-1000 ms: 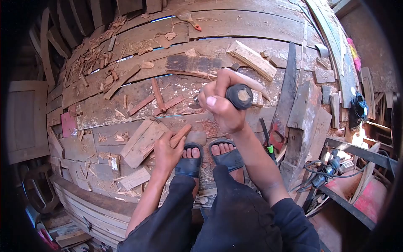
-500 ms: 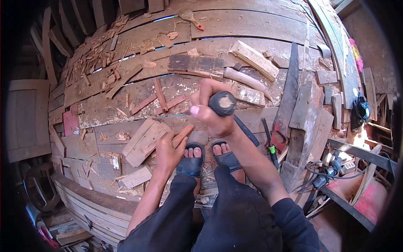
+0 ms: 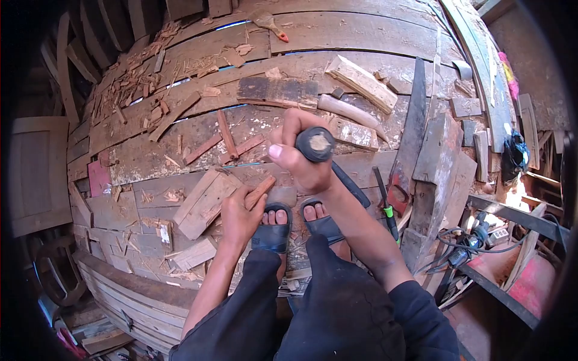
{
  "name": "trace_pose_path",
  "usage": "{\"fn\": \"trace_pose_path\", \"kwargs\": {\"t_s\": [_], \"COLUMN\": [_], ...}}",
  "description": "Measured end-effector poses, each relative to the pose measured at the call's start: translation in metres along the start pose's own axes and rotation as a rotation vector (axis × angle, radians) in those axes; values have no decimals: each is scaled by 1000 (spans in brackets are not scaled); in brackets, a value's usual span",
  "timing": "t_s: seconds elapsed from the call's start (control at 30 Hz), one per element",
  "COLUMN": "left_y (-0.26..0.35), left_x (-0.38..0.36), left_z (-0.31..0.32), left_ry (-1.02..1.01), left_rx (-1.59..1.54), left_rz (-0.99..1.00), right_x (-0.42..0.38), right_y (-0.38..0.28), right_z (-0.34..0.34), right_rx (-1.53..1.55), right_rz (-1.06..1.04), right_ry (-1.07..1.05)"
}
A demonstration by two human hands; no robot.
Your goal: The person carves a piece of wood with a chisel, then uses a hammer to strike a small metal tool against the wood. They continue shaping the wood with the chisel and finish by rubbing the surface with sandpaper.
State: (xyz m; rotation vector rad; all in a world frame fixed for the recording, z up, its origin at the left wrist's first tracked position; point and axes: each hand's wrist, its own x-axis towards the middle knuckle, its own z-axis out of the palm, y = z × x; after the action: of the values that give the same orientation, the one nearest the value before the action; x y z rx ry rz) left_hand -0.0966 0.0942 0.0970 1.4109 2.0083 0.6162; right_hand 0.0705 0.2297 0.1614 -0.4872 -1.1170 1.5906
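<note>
My left hand (image 3: pixel 239 215) is closed around a small reddish-brown wood strip (image 3: pixel 260 192), its free end pointing up and right. Under and beside that hand lies a pale wooden block (image 3: pixel 205 201), resting on the plank floor. My right hand (image 3: pixel 304 159) is wrapped round a thick black handle (image 3: pixel 315 144), seen end-on with a round, wood-coloured core; the rest of this tool is mostly hidden. Behind my right wrist a dark bar (image 3: pixel 351 183) slants down to the right. Both hands are in front of my sandalled feet.
A handsaw (image 3: pixel 412 120) lies to the right, near a tool with a green band (image 3: pixel 388 212) and a heavy timber (image 3: pixel 436 156). Wood offcuts and shavings cover the planks (image 3: pixel 162 126). A paintbrush (image 3: pixel 269 23) lies far off. Cables and a power tool (image 3: pixel 469 246) are at lower right.
The view has shifted slightly, so the floor items appear a little up and left. Both hands keep their grips, with almost no movement.
</note>
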Motion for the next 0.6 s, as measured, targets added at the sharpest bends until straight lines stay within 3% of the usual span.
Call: {"fn": "trace_pose_path", "kwargs": {"t_s": [0.13,0.23,0.27,0.33,0.47,0.57,0.6], "left_y": [3,1,3,1,2,-1,-3], "left_x": [4,4,6,1,-1,0,1], "left_z": [1,5,5,-1,0,2,2], "left_ry": [11,34,43,34,9,4,12], "left_rx": [-18,-63,-64,-32,-4,-9,-8], "left_rz": [35,46,50,43,21,40,50], "right_x": [-19,-44,-29,-15,20,14,4], "right_y": [54,126,128,107,7,11,28], "right_z": [2,-13,-5,-12,-13,-13,-10], "right_rx": [-16,-340,-276,-123,81,22,137], "right_rz": [-49,49,-251,-145,3,39,100], "right_ry": [27,-95,64,124,-55,-32,6]}}
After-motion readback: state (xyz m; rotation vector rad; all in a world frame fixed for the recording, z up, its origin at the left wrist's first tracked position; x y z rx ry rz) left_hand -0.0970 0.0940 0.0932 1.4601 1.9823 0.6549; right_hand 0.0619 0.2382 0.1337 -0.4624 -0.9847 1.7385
